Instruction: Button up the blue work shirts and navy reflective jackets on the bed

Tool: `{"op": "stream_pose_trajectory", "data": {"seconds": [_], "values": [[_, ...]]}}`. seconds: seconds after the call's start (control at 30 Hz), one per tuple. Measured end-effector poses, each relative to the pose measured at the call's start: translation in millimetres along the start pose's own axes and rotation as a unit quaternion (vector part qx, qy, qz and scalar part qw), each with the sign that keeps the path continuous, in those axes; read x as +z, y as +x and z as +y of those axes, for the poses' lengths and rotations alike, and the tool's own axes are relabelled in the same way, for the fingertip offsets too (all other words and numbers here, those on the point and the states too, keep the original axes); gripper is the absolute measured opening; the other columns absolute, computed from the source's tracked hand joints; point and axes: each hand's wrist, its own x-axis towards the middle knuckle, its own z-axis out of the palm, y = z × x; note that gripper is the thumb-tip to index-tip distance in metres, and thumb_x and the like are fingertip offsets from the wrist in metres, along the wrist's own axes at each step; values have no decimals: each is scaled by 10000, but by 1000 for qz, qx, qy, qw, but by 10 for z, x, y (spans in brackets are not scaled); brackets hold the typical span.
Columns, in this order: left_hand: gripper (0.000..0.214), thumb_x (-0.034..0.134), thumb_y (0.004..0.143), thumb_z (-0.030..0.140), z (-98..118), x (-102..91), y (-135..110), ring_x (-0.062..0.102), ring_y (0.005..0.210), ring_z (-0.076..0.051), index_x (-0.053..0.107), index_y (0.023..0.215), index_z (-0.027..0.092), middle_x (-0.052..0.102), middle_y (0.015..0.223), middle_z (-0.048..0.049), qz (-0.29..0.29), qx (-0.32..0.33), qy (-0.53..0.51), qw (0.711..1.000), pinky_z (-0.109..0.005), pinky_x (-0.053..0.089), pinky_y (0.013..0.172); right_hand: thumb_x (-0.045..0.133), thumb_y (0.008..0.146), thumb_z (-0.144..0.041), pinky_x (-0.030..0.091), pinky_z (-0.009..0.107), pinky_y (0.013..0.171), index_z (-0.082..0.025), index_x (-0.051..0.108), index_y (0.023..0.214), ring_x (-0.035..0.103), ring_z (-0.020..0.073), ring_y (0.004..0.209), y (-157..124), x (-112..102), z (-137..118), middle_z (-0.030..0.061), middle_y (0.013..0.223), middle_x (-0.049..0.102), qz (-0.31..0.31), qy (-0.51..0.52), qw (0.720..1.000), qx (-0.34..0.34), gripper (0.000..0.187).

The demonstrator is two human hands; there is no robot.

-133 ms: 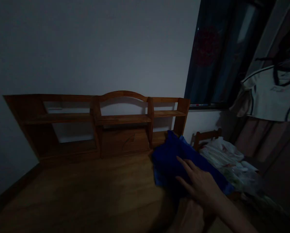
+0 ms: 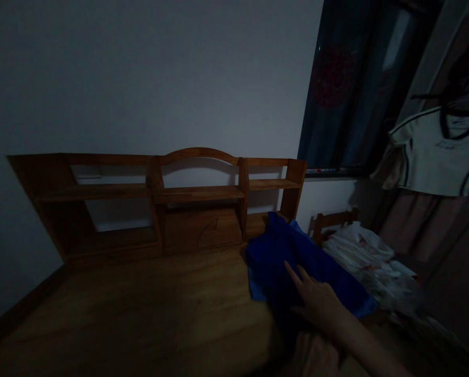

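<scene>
Sprawling blue cloth (image 2: 315,251), blurred shirt lettering (image 2: 446,144)

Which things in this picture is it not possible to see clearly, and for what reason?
All in the head view:
- Left hand: cut off by the bottom edge; shadow hides whether it holds anything.
- Right hand: dimness and blur hide whether its fingers press the blue cloth or hover above it.
- White shirt: cut off by the right edge; its lettering is too small to read.
</scene>
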Motion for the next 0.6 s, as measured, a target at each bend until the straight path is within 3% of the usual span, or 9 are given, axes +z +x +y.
{"op": "stream_pose_trajectory", "data": {"seconds": [0.03, 0.1, 0.17, 0.23, 0.33, 0.47, 0.6], "values": [[393, 394, 823, 161, 2, 11, -38, 577, 977, -327, 607, 1147, 222, 627, 1068, -160, -12, -12, 8, 1000, -492, 467, 810, 704, 666, -242, 493, 406, 770, -204, 245, 1435, 556, 330, 1042, 35, 63, 11, 195, 1356, 387, -32, -20, 999, 6, 896], [426, 380, 837, 168, -27, -40, -102, 566, 1004, -337, 543, 1222, 251, 608, 1122, -140, -30, -31, 10, 999, -507, 461, 821, 616, 684, -80, 470, 376, 787, -148, 469, 1310, 573, 308, 1016, 123, 119, 75, 205, 1235, 508, -69, -27, 997, 7, 646], [429, 411, 861, 240, -91, -168, -133, 569, 1000, -322, 470, 1284, 291, 607, 1135, -108, -23, -35, -7, 999, -487, 465, 833, 499, 717, -3, 449, 327, 787, -130, 628, 1092, 607, 262, 941, 236, 71, 198, 175, 1048, 615, -68, -4, 998, 11, 416], [546, 526, 828, 363, -179, -344, -114, 536, 1067, -332, 384, 1349, 286, 577, 1195, -106, -6, -24, -14, 1000, -473, 451, 884, 450, 738, -4, 434, 293, 783, -128, 657, 982, 617, 236, 909, 367, -66, 363, 153, 955, 641, -54, 20, 998, 22, 344], [757, 622, 775, 320, -315, -658, 22, 430, 1205, -326, 240, 1422, 227, 473, 1324, -125, 40, 15, 31, 999, -433, 394, 985, 411, 724, 4, 423, 241, 778, -133, 639, 1023, 608, 200, 940, 559, -373, 610, 121, 981, 645, -33, 45, 998, 19, 400], [540, 444, 846, 101, -390, -1116, 310, 468, 1173, -245, 319, 1369, 158, 514, 1259, -127, 101, 62, 145, 982, -378, 358, 1013, 390, 683, 17, 413, 204, 720, -129, 661, 895, 619, 177, 888, 697, -886, 836, 95, 922, 664, 11, 107, 994, 6, 374], [397, 504, 845, 199, -386, -1543, 510, 581, 961, -237, 462, 1238, 159, 614, 1021, -101, 72, 40, 215, 973, -361, 441, 869, 397, 709, 9, 390, 196, 626, -70, 654, 830, 619, 162, 731, 665, -1492, 1002, 109, 780, 660, 102, 130, 984, 73, 295]]}}
